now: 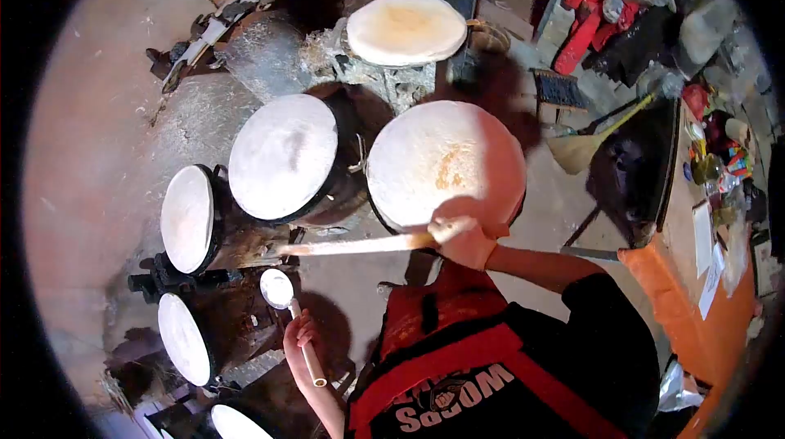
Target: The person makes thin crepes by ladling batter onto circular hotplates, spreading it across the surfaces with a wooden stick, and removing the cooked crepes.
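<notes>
My right hand (462, 241) is closed around the end of a long, flat wooden stick (360, 244). The stick points left, its far end near the dark griddle bases. Beneath that hand is a large round griddle covered by a pale sheet with brown patches (446, 165). Lower down, my left hand (301, 333) grips the pale handle of a ladle, whose white bowl (277, 288) points up and away from me. Left of the ladle, two tilted white-topped rounds, one upper (187, 219) and one lower (184, 339), stand on dark bases.
More white-topped rounds stand ahead (284, 157) and at the back (406, 29). On the right are a broom (576, 151), a dark chair (630, 169) and an orange-covered table (679, 292) with papers and packets. Clothes and bags lie piled at the upper right.
</notes>
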Action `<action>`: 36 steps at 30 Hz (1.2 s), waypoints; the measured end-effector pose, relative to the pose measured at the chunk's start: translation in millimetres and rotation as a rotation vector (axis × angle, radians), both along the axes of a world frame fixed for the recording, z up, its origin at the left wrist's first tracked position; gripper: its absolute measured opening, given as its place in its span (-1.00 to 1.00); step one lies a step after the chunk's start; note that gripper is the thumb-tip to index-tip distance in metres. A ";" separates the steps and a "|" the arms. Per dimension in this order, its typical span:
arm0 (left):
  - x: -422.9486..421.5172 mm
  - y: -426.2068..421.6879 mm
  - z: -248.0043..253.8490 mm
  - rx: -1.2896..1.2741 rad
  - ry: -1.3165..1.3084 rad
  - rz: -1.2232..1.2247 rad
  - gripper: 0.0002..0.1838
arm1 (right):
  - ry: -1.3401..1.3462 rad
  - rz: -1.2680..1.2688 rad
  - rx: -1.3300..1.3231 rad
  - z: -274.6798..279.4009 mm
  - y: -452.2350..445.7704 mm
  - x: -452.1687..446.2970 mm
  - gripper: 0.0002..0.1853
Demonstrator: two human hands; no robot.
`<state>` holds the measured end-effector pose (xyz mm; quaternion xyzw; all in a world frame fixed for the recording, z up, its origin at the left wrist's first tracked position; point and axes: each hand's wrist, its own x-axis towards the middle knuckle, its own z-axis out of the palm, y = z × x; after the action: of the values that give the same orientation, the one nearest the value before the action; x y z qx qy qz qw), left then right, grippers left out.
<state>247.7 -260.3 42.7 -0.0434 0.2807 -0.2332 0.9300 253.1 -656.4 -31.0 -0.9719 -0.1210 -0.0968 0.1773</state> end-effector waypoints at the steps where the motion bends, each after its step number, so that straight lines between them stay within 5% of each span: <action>1: 1.7 2.8 0.9 0.098 -0.033 -0.005 -0.73 | -0.034 0.020 0.000 -3.8 4.1 -0.9 -0.86; 3: -8.0 6.0 -2.9 0.276 -0.072 0.008 -0.72 | -0.081 0.085 -0.018 -0.6 7.7 -6.0 -0.90; 4: -11.6 4.9 -5.9 0.267 -0.057 0.035 -0.74 | 0.039 0.081 0.033 -4.5 6.1 -3.9 -0.78; 9: -7.5 6.3 -14.2 0.212 0.013 0.042 -0.79 | 0.135 0.069 0.128 43.6 -18.1 27.1 -0.77; 10: -1.9 7.6 -18.8 0.223 0.004 0.041 -0.79 | 0.275 0.051 0.314 50.5 -28.1 39.9 -0.78; 11: 5.2 7.9 -20.9 0.234 -0.006 0.040 -0.79 | 0.073 0.089 0.109 62.4 -41.7 58.3 -0.78; 15: 57.2 6.7 -20.4 0.449 0.023 -0.012 -0.82 | 0.287 -0.030 0.030 123.8 -60.9 105.2 -0.74; 17: 89.1 3.1 -11.6 0.086 0.015 -0.057 -0.85 | 0.364 -0.099 0.094 132.6 -76.9 129.9 -0.73; 24: 153.9 -14.4 5.2 0.191 -0.057 -0.111 -0.71 | 0.485 -0.216 0.389 152.4 -133.1 159.3 -0.67; 28: 169.5 -27.6 16.5 0.201 -0.027 -0.158 -0.70 | 0.494 -0.192 0.077 163.0 -120.5 138.7 -0.81; 33: 167.3 -35.5 14.1 0.155 -0.036 -0.149 -0.71 | 0.358 -0.271 0.410 187.9 -136.5 139.9 -0.80; 36: 145.8 -42.0 16.8 0.181 -0.047 -0.131 -0.71 | 0.273 -0.288 0.343 216.7 -157.2 141.4 -0.79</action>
<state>393.5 -302.3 59.5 0.0647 0.2809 -0.2684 0.9192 394.5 -813.6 185.6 -0.9389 0.0619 -0.0083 0.3386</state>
